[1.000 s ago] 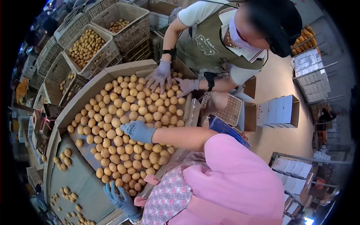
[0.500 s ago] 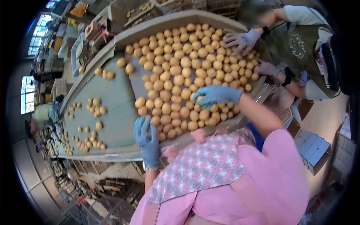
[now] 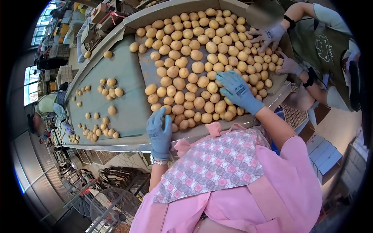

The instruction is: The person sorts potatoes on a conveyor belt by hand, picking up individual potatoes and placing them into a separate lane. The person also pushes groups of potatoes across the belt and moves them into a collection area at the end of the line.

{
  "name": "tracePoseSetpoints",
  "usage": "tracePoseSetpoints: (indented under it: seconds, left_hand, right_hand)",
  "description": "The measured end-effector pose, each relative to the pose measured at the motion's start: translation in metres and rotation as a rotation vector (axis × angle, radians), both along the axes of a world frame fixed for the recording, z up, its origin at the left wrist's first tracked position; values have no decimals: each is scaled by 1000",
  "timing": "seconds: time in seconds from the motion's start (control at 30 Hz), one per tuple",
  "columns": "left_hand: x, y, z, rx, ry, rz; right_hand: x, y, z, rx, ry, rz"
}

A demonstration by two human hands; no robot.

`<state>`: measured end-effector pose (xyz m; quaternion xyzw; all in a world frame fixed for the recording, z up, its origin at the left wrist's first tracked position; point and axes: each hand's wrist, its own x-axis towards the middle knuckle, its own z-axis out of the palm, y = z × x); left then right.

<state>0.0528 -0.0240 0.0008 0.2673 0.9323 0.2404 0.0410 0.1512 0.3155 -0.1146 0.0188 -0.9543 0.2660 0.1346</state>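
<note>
Many round yellow-brown potatoes (image 3: 179, 84) lie spread in a single layer on a metal sorting table (image 3: 144, 66). My right hand (image 3: 239, 92), in a blue glove, rests palm down over the potatoes, its fingers stretched out and touching some of them. At the near left edge of the layer is my left hand (image 3: 158, 134), also blue-gloved. Its fingers point up and the thumb stands apart, close beside a potato (image 3: 166, 109); I see nothing held in it.
Left of the table a green conveyor belt (image 3: 120, 73) carries loose groups of potatoes. A co-worker's gloved hands (image 3: 269, 35) touch potatoes at the far right. Another person (image 3: 50, 106) stands far left. A raised rim (image 3: 175, 7) borders the table; cartons (image 3: 324, 155) stand right.
My right hand, curled over a potato before, now lies flatter with fingers extended, farther right among the potatoes. My left hand stays near the near edge. The view has shifted slightly.
</note>
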Motion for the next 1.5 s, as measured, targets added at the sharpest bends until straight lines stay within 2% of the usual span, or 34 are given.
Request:
tracePoseSetpoints:
  seconds: [0.03,0.07,0.13,0.17,0.27,0.33,0.4,0.47,0.5,0.6,0.67,0.8,0.87,1.0,1.03,1.1,1.17,1.2,1.27,1.37,1.47,1.5]
  left_hand:
    - [-3,1,-1,50,94,-8]
    - [-4,1,-1,99,184,-22]
    - [-4,7,6,143,160,-19]
    - [-5,10,7,140,202,-31]
    - [-3,8,8,104,279,-21]
    - [-4,7,6,91,299,-29]
    - [-3,5,5,110,249,8]
    - [-3,3,5,126,231,22]
    - [-2,-1,5,115,235,34]
    - [-6,-1,0,132,237,58]
    - [-5,0,2,171,216,75]
    - [-11,4,-6,57,169,-106]
    - [-8,3,-8,-117,132,-209]
    - [-16,9,-5,-434,88,-338]
    - [-22,5,-9,-425,69,-358]
    - [-45,0,-25,-394,80,-404]
    - [-68,15,-16,-368,70,-450]
    - [-79,15,-12,-396,59,-485]
    - [-95,25,-16,-281,95,-412]
    - [-123,25,-28,-323,334,-298]
    - [-117,40,-15,-209,330,-258]
    - [-108,47,-8,-154,305,-244]
  right_hand:
    - [-6,-2,-5,-46,125,-84]
    - [-9,-3,-10,-45,114,-120]
    - [-27,-9,17,-40,89,-194]
    - [-43,-15,19,48,245,-250]
    - [-89,-47,2,356,-43,-326]
    - [-108,-63,11,428,-229,-426]
    - [-117,-60,6,363,-281,-446]
    - [-123,-36,-23,164,-200,-381]
    - [-117,-20,-30,-101,-61,-306]
    - [-74,-11,22,-398,72,-266]
    - [-58,-10,15,-586,-1,-193]
    - [-65,26,95,-676,-597,-171]
    - [-85,64,50,-1015,-259,-110]
    - [-81,19,57,-505,76,-48]
    - [-67,1,50,-333,120,-9]
    - [-29,-50,18,58,-14,57]
    - [-15,-80,11,341,-83,-39]
    - [-20,-87,14,343,-182,-28]
    - [-30,-92,20,346,-380,-7]
    - [-35,-77,14,220,-443,130]
    - [-10,-63,21,-312,-31,-45]
    - [1,-52,35,-548,-104,-57]
